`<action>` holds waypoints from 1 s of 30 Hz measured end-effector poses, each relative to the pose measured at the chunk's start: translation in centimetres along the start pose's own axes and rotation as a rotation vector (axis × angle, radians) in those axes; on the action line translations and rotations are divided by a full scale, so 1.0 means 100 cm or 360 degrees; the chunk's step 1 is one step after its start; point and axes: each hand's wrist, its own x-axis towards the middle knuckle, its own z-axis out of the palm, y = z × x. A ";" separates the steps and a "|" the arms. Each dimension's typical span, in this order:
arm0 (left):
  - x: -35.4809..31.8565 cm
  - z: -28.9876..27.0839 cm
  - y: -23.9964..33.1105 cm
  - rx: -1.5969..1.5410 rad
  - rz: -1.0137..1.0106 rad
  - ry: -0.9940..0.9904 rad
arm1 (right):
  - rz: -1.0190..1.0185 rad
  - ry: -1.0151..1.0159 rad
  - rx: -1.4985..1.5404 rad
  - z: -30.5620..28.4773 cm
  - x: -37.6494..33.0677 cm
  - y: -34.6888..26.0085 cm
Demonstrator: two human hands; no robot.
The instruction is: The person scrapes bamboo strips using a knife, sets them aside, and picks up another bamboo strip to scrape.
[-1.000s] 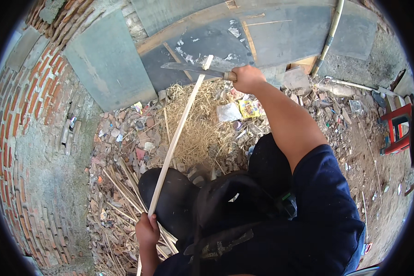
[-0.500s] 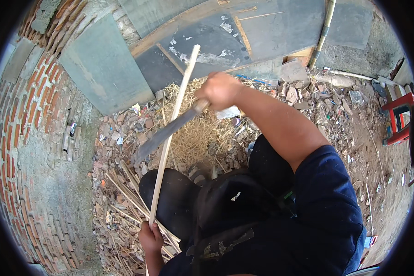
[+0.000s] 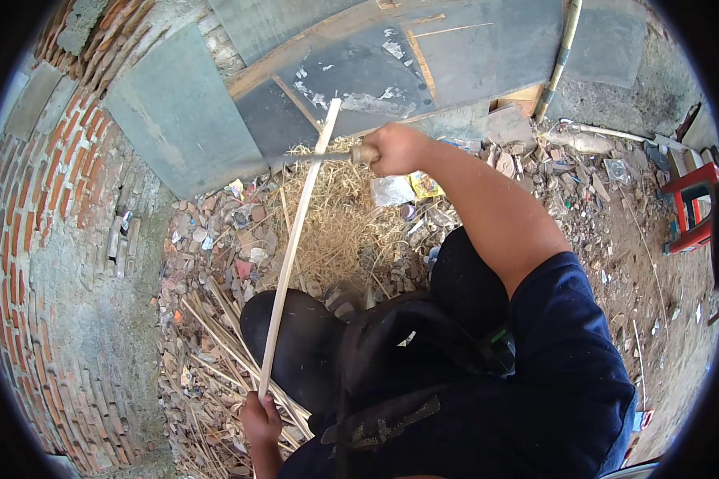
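My left hand [image 3: 261,419] is closed round the lower end of a long pale wooden strip [image 3: 291,259], which slants up and away past my left knee. My right hand [image 3: 399,149] grips the wooden handle of a machete [image 3: 365,154]. Its blade, smeared by motion, points left and crosses the strip a little below the far tip. Whether the edge touches the wood I cannot tell. Beneath lies a heap of curly straw-coloured shavings [image 3: 339,231].
Several more pale strips [image 3: 228,331] lie by my left leg. Rubble [image 3: 507,164] and litter cover the ground. A brick wall [image 3: 64,263] rises at left, grey panels [image 3: 188,120] lean at the back, and a red plastic stool [image 3: 689,207] stands at right.
The machete has swung from pointing down-left across the strip's middle to pointing left near its far end. The strip's far tip has dipped slightly toward me. My left hand has barely moved.
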 end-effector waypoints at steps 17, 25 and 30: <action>-0.003 -0.012 -0.002 0.0180 -0.0136 0.0010 | 0.0629 0.0125 -0.0327 -0.022 0.004 0.000; 0.009 -0.005 0.019 -0.0002 0.0021 0.0198 | 0.0590 0.0364 -0.0093 -0.021 -0.002 0.000; 0.039 -0.045 0.018 -0.0329 0.0196 0.0621 | 0.0548 0.0338 -0.0129 -0.023 0.002 -0.005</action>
